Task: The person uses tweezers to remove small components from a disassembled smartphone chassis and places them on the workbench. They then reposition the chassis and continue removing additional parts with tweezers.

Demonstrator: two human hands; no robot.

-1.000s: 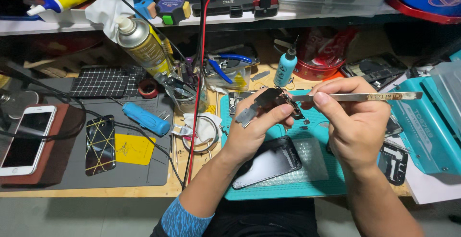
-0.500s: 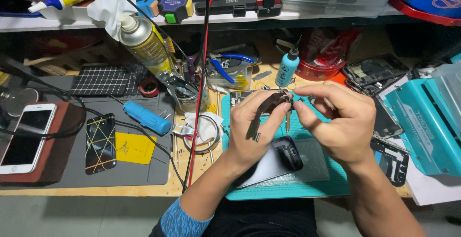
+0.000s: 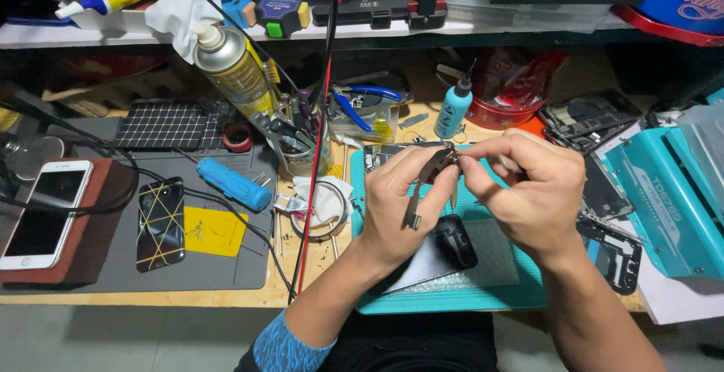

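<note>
My left hand (image 3: pixel 400 199) pinches a thin dark ribbon cable (image 3: pixel 424 183) at its top; my right hand (image 3: pixel 528 191) grips that same upper end. The cable hangs lengthwise, slanting down-left, above the teal mat (image 3: pixel 498 285) and a dark phone (image 3: pixel 441 248).
</note>
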